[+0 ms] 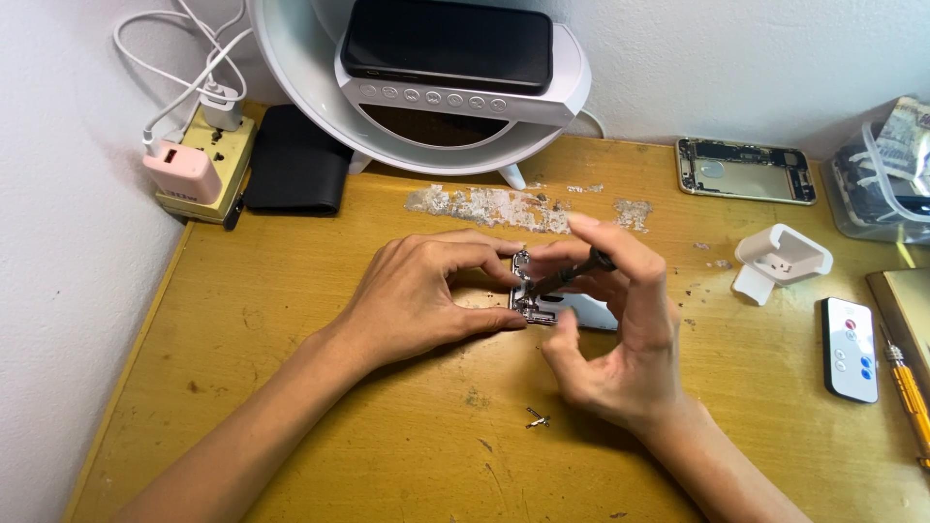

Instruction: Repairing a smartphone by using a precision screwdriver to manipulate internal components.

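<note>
White wall backs a scuffed yellow desk (291, 387). At its middle, the left hand (426, 295) pinches a small metal board (528, 291) by its left edge; the right hand (620, 329) grips a screwdriver (567, 276), tip angled down-left, seemingly touching the board.

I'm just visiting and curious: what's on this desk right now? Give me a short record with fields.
Surface: worn yellow wooden table against a white wall
Left hand: steadies a small opened device by its edge
Right hand: holds a thin dark screwdriver, tip on the device
Loose part: small metal piece near the right wrist
Behind: white stand carrying a dark phone
Left corner: black wallet, pink charger
Right side: empty phone shell, white remote
</note>
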